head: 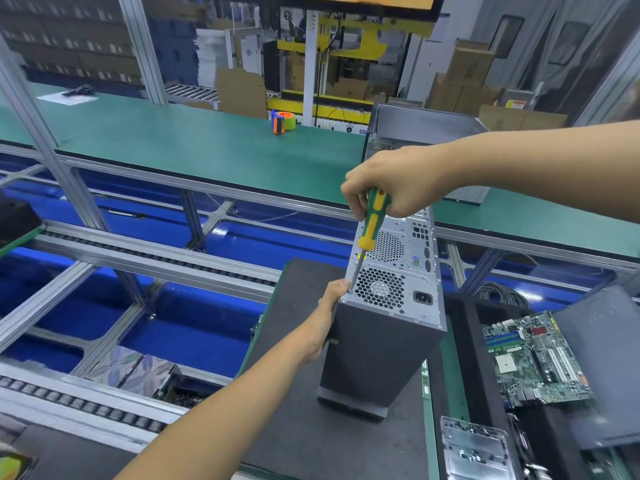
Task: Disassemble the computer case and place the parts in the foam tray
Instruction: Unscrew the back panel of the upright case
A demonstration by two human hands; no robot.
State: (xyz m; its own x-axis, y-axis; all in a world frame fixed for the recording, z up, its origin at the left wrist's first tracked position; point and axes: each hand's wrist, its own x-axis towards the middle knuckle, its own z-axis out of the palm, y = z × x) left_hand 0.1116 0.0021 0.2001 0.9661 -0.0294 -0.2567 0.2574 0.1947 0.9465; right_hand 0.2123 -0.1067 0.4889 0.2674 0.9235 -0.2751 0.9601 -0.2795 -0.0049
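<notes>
A dark grey computer case stands on end on a black mat, its silver rear panel with fan grilles facing up. My left hand grips the case's upper left edge. My right hand holds a green and yellow screwdriver from above; its tip meets the panel's left corner beside my left thumb. A black foam tray lies to the right with a green motherboard in it.
A clear plastic box of small screws sits at the bottom right. A dark panel lies at the right over the tray. Another case stands behind on the green bench, near an orange tape dispenser. Roller conveyor rails run at the left.
</notes>
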